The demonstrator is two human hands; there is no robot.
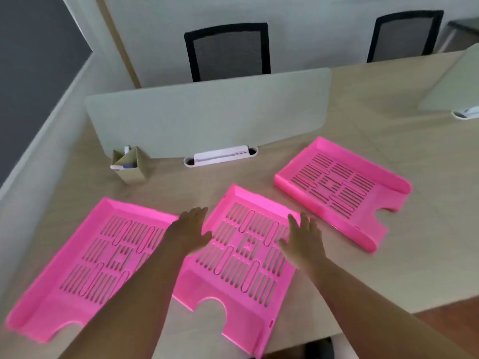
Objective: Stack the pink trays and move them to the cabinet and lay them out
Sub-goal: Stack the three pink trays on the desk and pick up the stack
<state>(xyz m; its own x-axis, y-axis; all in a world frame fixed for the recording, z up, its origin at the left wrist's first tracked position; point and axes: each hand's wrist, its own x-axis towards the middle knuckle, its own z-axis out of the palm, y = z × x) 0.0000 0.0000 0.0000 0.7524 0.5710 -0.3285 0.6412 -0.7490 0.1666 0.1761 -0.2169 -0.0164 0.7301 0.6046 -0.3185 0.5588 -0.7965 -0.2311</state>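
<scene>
Three pink trays on tabletop [388, 104]; pen holder [129, 164] & divider [207, 117] behind. Left hand [190, 230], right hand [304, 242] spread wide, empty, flanking middle tray [241, 257].

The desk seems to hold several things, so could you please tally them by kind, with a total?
Pink trays: 3, left tray, middle tray, right tray
Pen holders: 1, cardboard pen holder
White cable boxes: 1, white cable box
Total: 5
Both hands, left hand and right hand, are open over the middle tray.
</scene>
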